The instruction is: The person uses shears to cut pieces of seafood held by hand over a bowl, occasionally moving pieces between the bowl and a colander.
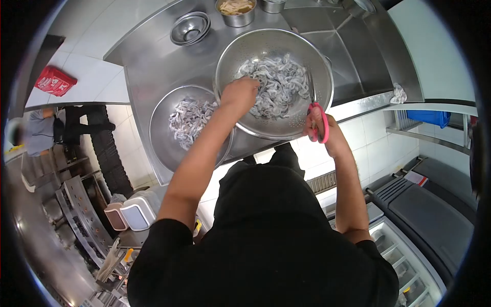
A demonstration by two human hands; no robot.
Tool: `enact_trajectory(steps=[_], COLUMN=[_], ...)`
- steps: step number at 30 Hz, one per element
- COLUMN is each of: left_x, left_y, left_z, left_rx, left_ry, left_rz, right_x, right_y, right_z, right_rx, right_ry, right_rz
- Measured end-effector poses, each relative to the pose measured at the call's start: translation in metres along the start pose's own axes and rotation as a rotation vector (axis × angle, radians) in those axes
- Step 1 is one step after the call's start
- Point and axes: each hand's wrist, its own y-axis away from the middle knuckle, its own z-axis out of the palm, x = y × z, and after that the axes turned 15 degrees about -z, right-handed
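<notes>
A large perforated steel colander (316,55) holds a heap of grey raw shrimp (279,92). Over the left side of that heap, my left hand (241,94) has its fingers pinched together on what looks like a shrimp, mostly hidden by the fingers. At the colander's right rim, my right hand (323,130) grips pink-handled scissors (324,123), their blades pointing away from me over the inner wall. A wide steel bowl (161,120) with a smaller pile of grey shrimp (190,120) stands to the left, beneath my left forearm.
Stacked steel bowls (190,28) and a pot of pale yellowish food (238,19) stand at the back of the steel counter (146,61). A sink (332,56) lies to the right. Another person (43,133) is at far left, near a red packet (55,81).
</notes>
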Motion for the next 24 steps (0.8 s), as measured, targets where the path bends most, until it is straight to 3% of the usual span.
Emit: enact_trajectory(steps=[5,9,12,15,24], left_x=[-0.003,0.003,0.008,0.0,-0.006], left_y=[-0.069,-0.071,-0.078,-0.079,-0.06], left_z=[0.072,0.078,0.062,0.041,-0.017], left_rx=[-0.106,-0.083,-0.188,-0.185,-0.148], left_ry=[-0.333,-0.419,-0.445,-0.166,0.084], left_rz=[0.024,-0.028,-0.077,-0.106,-0.139], right_x=[0.005,0.02,0.023,0.015,0.021], right_y=[0.007,0.011,0.015,0.016,0.004], right_z=[-0.011,-0.016,-0.019,-0.023,-0.015], right_rx=[0.045,0.031,0.049,0.038,0.02], right_ry=[-0.049,-0.102,-0.123,-0.122,-0.108], right_rz=[-0.003,0.001,0.014,0.014,0.009])
